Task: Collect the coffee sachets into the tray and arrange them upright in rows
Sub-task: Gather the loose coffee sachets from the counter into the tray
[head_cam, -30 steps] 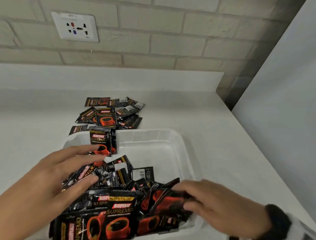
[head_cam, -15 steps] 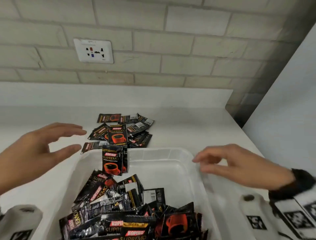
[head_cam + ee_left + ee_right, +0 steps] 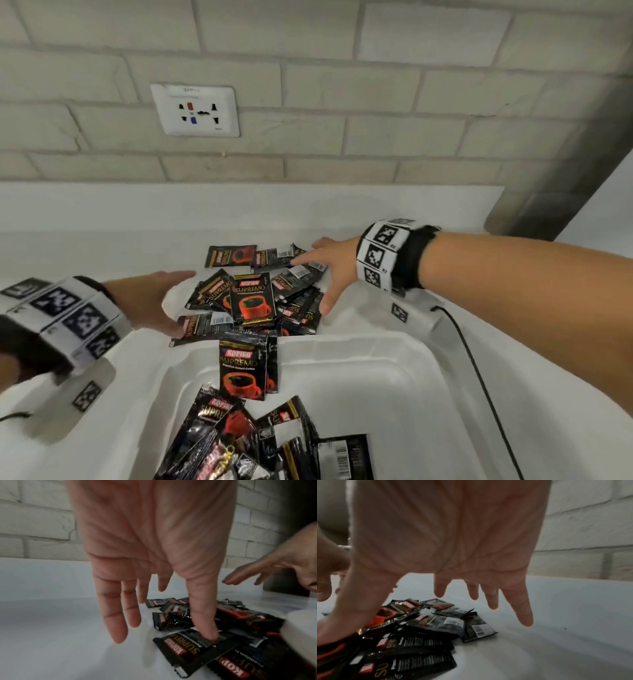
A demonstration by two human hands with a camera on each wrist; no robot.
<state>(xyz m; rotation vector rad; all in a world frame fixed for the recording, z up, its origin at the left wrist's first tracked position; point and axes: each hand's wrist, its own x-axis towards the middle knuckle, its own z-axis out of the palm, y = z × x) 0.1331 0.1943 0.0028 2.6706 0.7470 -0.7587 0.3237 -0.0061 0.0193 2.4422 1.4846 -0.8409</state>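
so the loose pile of sachets (image 3: 260,291) sits on the surface just behind the tray (image 3: 376,346), bracketed by both spread-open, empty hands, left hand (image 3: 150,301) and right hand (image 3: 329,270) about equally close, left thumb touching one.

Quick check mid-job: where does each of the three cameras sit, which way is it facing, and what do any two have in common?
Head: on the head, facing forward and down at the tray and the sachet pile; both hands and forearms show.
Left wrist: along the left hand from its palm side, thumb on a sachet; the right hand's fingers at right.
Right wrist: along the right hand, fingers spread above the pile.
All three show the pile and brick wall.
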